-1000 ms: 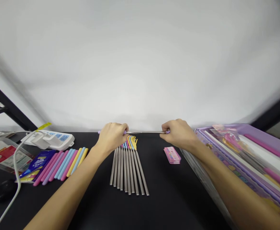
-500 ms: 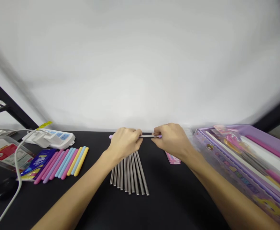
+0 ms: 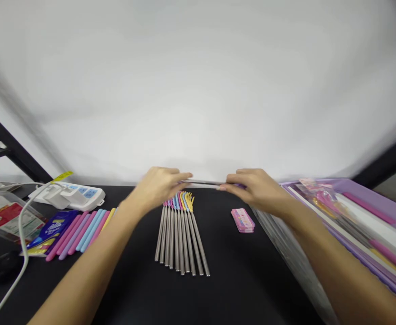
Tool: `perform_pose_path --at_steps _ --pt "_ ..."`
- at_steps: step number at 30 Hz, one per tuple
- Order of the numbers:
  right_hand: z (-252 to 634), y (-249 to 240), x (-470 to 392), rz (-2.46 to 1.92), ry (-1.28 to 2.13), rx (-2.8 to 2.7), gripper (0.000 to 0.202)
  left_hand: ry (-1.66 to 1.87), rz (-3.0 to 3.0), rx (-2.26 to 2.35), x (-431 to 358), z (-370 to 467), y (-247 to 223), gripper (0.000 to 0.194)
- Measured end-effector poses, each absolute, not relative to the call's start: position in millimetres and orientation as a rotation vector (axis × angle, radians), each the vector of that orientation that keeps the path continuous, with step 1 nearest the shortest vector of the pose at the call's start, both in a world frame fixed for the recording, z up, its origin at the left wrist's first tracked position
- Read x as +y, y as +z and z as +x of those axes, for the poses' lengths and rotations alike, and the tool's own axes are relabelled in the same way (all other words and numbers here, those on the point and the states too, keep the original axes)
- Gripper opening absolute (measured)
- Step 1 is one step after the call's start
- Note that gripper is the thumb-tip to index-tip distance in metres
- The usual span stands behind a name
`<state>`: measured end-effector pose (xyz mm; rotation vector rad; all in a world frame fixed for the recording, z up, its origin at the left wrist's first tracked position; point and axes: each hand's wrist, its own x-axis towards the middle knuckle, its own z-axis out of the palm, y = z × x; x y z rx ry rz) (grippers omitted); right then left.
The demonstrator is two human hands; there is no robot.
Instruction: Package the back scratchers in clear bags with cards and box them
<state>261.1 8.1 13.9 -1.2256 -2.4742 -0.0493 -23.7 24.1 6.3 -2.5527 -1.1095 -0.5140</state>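
Observation:
A slim metal rod [image 3: 204,182] is held level between my two hands, above the far edge of the black table [image 3: 232,284]. My left hand [image 3: 160,185] is closed on its left end, with thumb and fingers pinching it. My right hand [image 3: 252,187] is closed round the other end, where a bit of purple shows. Below my left hand, several metal rods [image 3: 182,239] with coloured, wavy tips lie side by side in a fan. To their right rests a small stack of pink cards [image 3: 243,220].
At left lie several pastel sticks [image 3: 79,234], a blue packet [image 3: 56,228], a white power strip [image 3: 86,196], a white cable [image 3: 22,225] and a black mouse [image 3: 2,268]. A purple box [image 3: 370,194] of packaged items stands at right, with clear plastic sleeves [image 3: 286,243] beside it.
My hands have moved apart along the rod, the left going left and the right going right. The rods' coloured tips and the pink cards are now uncovered.

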Motion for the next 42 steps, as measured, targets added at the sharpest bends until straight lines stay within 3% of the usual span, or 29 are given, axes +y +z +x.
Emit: perform_pose_path --at_steps 7,12,15,23,35,42 --pt "255.5 15.1 8.8 -1.241 -0.047 -2.427 0.043 -0.504 -2.319 -1.136 16.5 -14.3 5.3 0.036" --pt "261.4 16.8 5.0 -1.203 -0.039 -2.423 0.043 -0.501 -2.275 -1.203 17.7 -12.1 -9.0 0.020" --pt "278.7 22.0 3.3 -1.262 -0.024 -2.357 0.042 -0.689 -2.055 -1.376 26.7 -43.7 -5.6 0.013" --pt "258.1 18.8 3.8 -1.157 0.012 -2.353 0.045 -0.670 -2.089 -1.124 10.1 -4.9 -1.0 0.019" --pt "303.6 30.8 4.9 -1.398 0.035 -2.304 0.050 -0.696 -1.820 -1.507 36.7 -73.8 2.8 0.023" --pt "260.9 24.0 4.6 -1.354 -0.013 -2.346 0.038 -0.703 -2.078 -1.335 18.6 -16.7 -4.4 0.018"
